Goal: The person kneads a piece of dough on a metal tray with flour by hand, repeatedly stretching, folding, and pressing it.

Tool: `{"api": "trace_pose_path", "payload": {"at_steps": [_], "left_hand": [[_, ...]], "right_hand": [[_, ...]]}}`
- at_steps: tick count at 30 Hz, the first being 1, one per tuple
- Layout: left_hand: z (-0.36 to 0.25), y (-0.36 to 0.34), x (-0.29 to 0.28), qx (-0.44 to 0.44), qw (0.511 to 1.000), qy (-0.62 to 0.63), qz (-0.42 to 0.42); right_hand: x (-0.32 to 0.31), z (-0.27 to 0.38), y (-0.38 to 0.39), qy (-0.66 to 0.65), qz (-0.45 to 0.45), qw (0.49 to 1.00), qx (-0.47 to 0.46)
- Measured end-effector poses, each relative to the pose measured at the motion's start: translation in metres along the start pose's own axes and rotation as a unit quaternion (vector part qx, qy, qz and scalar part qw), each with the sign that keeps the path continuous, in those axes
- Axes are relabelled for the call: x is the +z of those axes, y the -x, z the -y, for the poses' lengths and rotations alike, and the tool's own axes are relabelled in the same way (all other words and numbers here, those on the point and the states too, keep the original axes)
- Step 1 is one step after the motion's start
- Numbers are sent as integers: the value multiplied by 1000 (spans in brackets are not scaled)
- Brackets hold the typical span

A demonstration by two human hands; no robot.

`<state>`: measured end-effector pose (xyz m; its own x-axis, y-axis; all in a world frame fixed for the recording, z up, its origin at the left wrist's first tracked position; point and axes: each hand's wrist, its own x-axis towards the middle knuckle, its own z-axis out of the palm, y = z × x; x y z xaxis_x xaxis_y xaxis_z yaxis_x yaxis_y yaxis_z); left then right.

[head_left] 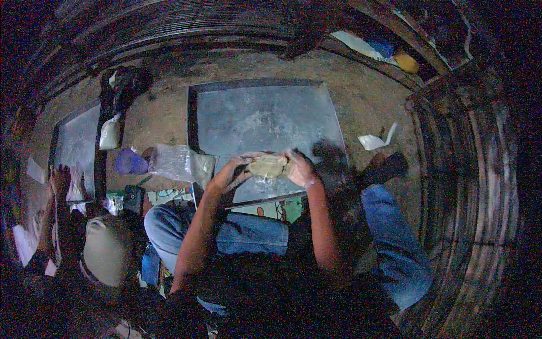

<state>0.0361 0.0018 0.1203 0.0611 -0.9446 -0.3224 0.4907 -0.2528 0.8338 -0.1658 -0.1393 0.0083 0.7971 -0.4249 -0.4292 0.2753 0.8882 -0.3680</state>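
Observation:
Between my two hands is a pale yellowish lump [268, 166] that looks like dough, held just above a grey metal tray [265, 116]. My left hand [230, 174] grips its left end with bent fingers. At the opposite end, my right hand [301, 169] closes on it, with white powder on the skin. Whitish patches mark the tray's surface. Beside my left hand lies a clear plastic bag [172, 161] with pale contents at one end, reaching the tray's left rim. The picture is dim and grainy, so the lump's texture cannot be made out.
To the left, a co-worker in a light cap [106, 251] has a hand [58, 179] at a second tray [79, 135]. A tied white bag [110, 133], a purple bundle [131, 162] and a dark phone-like object [134, 198] lie between us. White packaging [375, 139] lies at right, near slatted wood [463, 186].

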Motion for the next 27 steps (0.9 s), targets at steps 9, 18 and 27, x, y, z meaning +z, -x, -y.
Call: {"api": "trace_pose_path", "payload": {"at_steps": [9,18,27], "left_hand": [[33,-42,-35,55,991,-111,56],[56,-48,-32,34,970,-193,142],[57,-47,-29,-16,975,-220,-7]], "right_hand": [[49,13,10,487,98,855,-149],[104,16,12,665,-20,734,-138],[115,12,1,760,-139,582,-256]]}}
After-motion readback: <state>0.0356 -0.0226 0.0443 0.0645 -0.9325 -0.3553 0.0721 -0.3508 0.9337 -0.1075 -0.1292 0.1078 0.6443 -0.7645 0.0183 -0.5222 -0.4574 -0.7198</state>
